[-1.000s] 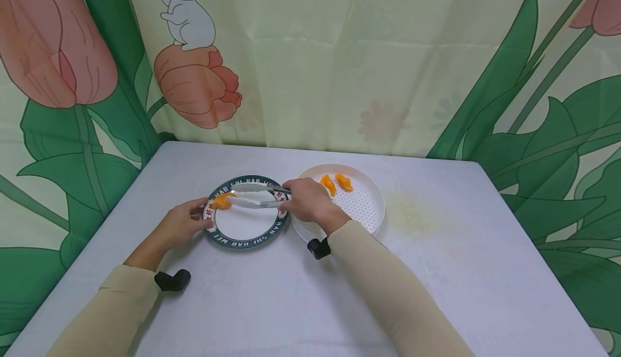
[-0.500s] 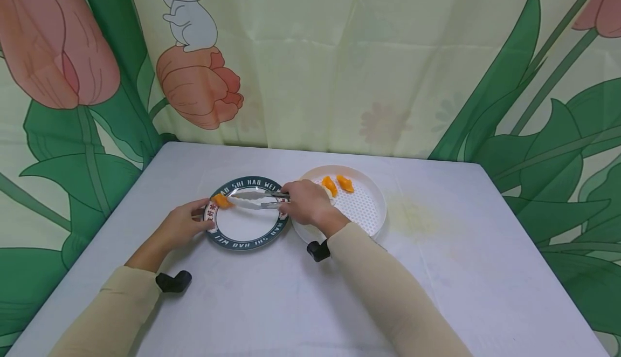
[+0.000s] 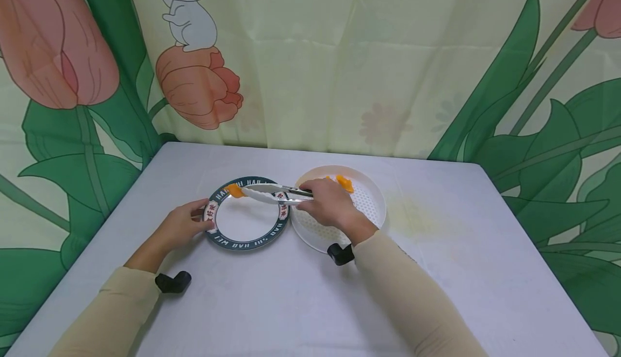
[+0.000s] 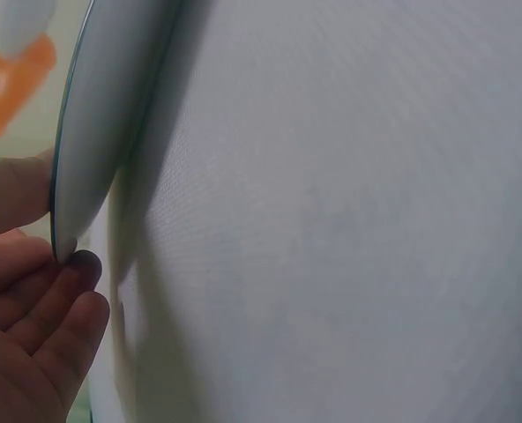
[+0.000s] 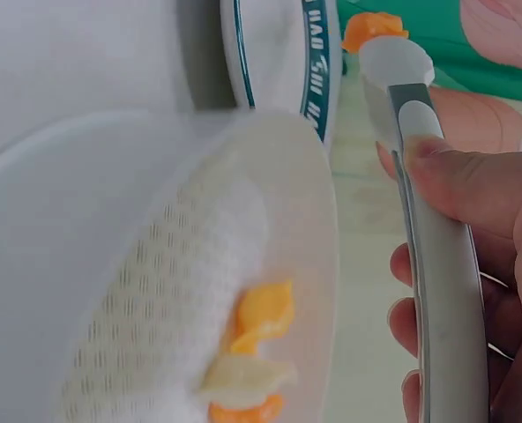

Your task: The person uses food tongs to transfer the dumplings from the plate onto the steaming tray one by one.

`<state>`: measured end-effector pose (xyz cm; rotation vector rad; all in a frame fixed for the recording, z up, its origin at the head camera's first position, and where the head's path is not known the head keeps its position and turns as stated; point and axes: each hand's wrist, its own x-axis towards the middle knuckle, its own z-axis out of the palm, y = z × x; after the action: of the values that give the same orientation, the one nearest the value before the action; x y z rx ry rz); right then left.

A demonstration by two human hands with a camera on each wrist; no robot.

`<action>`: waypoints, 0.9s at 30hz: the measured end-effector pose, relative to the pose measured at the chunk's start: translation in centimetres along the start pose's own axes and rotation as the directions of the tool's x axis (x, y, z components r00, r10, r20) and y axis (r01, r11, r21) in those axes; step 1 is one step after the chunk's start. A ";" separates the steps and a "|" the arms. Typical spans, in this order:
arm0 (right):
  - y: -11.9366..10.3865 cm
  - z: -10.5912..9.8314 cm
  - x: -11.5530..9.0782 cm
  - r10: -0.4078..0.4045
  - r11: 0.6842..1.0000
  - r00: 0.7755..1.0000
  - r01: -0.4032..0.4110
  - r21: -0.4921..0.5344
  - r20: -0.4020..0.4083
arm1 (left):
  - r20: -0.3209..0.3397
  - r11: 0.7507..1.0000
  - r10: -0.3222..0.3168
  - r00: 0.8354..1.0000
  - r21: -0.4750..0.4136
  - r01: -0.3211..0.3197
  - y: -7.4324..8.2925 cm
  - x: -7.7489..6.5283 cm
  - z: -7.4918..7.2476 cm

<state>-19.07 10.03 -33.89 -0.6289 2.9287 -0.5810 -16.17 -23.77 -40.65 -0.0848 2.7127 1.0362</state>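
Observation:
My left hand [image 3: 181, 225] pinches the left rim of a white plate [image 3: 246, 219] with a dark green lettered border, thumb above and fingers under it. In the left wrist view the plate's pale underside [image 4: 107, 106] shows beside the fingers. My right hand [image 3: 327, 200] grips metal tongs [image 3: 274, 192] with white tips. At those tips an orange dumpling [image 3: 236, 190] is held over the plate's far left part. The right wrist view shows this dumpling [image 5: 373, 31] in the air, with my thumb on the tongs' arm.
A white perforated round tray [image 3: 371, 208] stands right beside the plate. Orange dumplings [image 3: 345, 183] lie at its far side, and a cream one [image 5: 243, 379] lies among them. Everything rests on a white tablecloth [image 3: 461, 270] before a flowered curtain [image 3: 310, 76].
My right hand has moved right with the tongs. The orange dumpling has risen from the plate's left rim and shifted rightward. The left hand keeps its place on the plate.

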 end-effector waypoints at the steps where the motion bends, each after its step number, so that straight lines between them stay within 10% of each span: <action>1: 0.3 -0.2 -0.3 0.003 1.000 1.000 -0.003 -0.003 -0.014 | -0.001 1.000 0.001 1.000 0.001 -0.001 0.0 0.0 0.0; 27: 8.9 -3.3 -7.8 0.202 0.979 0.972 -0.198 0.043 -0.120 | -0.023 0.999 0.038 0.999 0.005 -0.038 -0.1 -0.3 0.0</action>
<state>-15.92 21.93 -34.16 -0.2988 3.0406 -0.6615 -15.92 -23.87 -40.65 -0.0442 2.7473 1.0464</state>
